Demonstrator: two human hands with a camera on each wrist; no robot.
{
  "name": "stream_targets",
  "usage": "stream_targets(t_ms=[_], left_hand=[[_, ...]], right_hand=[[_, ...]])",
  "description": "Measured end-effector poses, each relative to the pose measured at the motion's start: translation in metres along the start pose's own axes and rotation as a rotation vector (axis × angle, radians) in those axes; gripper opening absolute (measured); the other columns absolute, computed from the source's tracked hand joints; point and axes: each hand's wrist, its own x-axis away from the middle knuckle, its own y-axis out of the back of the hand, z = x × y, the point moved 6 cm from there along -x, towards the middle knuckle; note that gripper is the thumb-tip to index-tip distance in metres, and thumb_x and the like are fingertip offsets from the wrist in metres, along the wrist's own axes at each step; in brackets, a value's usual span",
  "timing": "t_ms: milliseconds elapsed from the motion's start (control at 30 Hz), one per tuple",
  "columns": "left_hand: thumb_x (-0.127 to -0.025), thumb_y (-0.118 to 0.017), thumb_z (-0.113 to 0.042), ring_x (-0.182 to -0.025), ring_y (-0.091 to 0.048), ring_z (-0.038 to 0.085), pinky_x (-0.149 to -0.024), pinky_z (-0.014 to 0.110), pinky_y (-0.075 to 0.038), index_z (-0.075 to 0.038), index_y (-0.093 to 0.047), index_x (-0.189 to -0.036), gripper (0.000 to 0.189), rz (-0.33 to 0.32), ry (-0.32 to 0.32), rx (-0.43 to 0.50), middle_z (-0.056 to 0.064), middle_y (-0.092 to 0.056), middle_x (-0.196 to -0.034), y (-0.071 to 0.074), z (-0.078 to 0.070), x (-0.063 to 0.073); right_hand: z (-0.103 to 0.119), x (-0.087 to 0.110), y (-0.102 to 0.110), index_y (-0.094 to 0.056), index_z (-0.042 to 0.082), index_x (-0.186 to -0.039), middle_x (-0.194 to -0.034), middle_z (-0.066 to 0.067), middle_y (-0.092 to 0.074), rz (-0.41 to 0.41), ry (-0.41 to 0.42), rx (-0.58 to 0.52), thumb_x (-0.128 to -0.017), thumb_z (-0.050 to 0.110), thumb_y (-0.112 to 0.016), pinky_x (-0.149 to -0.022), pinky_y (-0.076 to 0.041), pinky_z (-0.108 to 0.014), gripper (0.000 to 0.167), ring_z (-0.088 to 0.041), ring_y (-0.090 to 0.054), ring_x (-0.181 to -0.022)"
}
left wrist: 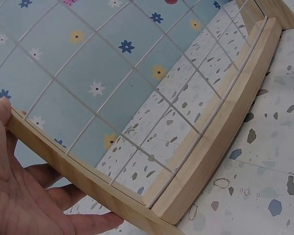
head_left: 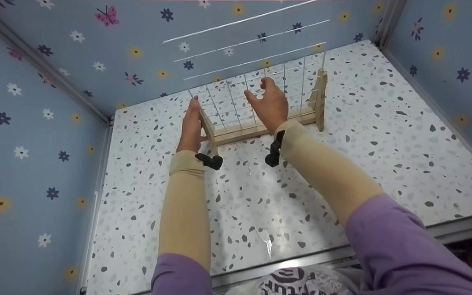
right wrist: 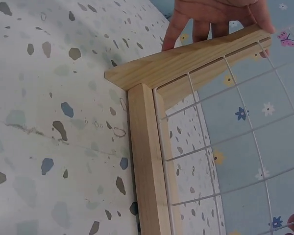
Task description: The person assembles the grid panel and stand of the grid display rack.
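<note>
A wire grid rack stands on the speckled tabletop, its white wire grid (head_left: 236, 98) rising from a pale wooden base bar (head_left: 244, 133) between two wooden side posts. My left hand (head_left: 189, 127) grips the left wooden post (left wrist: 83, 178), thumb at its upper end and fingers spread along its outer and rear side. My right hand (head_left: 273, 102) is at the middle of the grid, thumb and fingers apart with nothing between them; whether it touches the wires I cannot tell. The right wooden post (head_left: 321, 100) is upright and untouched. Only a fingertip of the right hand shows in the right wrist view.
The speckled tabletop (head_left: 363, 164) spreads around the rack. Blue flower-patterned walls (head_left: 51, 135) enclose it at the back, left and right. A metal rail (head_left: 314, 260) runs along the front edge, close to the person's body. Dark mounts sit at both wrists.
</note>
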Motion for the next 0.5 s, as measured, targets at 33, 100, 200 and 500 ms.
stream_targets(t_ms=[33,100,200,500], left_hand=[[-0.101,-0.029,-0.069,-0.154,-0.015,0.034,-0.111,0.069,-0.03,-0.053,-0.025,-0.156,0.058,0.002,-0.002,0.0,-0.002,-0.015,-0.169,-0.0003,-0.0002,-0.0002],[-0.101,-0.029,-0.069,-0.154,-0.015,0.035,-0.111,0.069,-0.03,-0.054,-0.024,-0.156,0.058,0.007,-0.003,0.001,-0.002,-0.014,-0.17,-0.0006,-0.0006,-0.0001],[-0.101,-0.029,-0.069,-0.154,-0.015,0.034,-0.112,0.069,-0.028,-0.054,-0.024,-0.156,0.057,0.008,0.003,0.002,-0.003,-0.014,-0.17,-0.0011,-0.0006,-0.0002],[-0.101,-0.028,-0.069,-0.154,-0.017,0.035,-0.112,0.068,-0.029,-0.05,-0.025,-0.157,0.059,0.007,-0.031,0.001,0.0,-0.016,-0.169,-0.0018,-0.0008,0.0004]], right_hand=[[-0.0004,-0.0001,0.0013,-0.05,0.017,-0.143,-0.137,0.001,-0.061,0.012,0.003,0.006,-0.094,0.056,-0.065,-0.096,-0.05,-0.031,0.064,-0.016,-0.061,-0.118],[-0.0004,-0.0005,0.0035,-0.049,0.017,-0.145,-0.139,0.0,-0.06,0.032,0.011,0.011,-0.094,0.058,-0.064,-0.098,-0.049,-0.032,0.067,-0.017,-0.061,-0.12],[-0.0009,-0.0009,0.0052,-0.048,0.018,-0.147,-0.14,0.0,-0.06,0.055,0.01,0.022,-0.094,0.06,-0.063,-0.099,-0.049,-0.033,0.069,-0.018,-0.06,-0.122],[-0.0039,-0.0006,0.0071,-0.039,0.019,-0.153,-0.147,0.0,-0.054,0.105,0.05,0.038,-0.091,0.063,-0.064,-0.101,-0.048,-0.038,0.08,-0.022,-0.058,-0.124]])
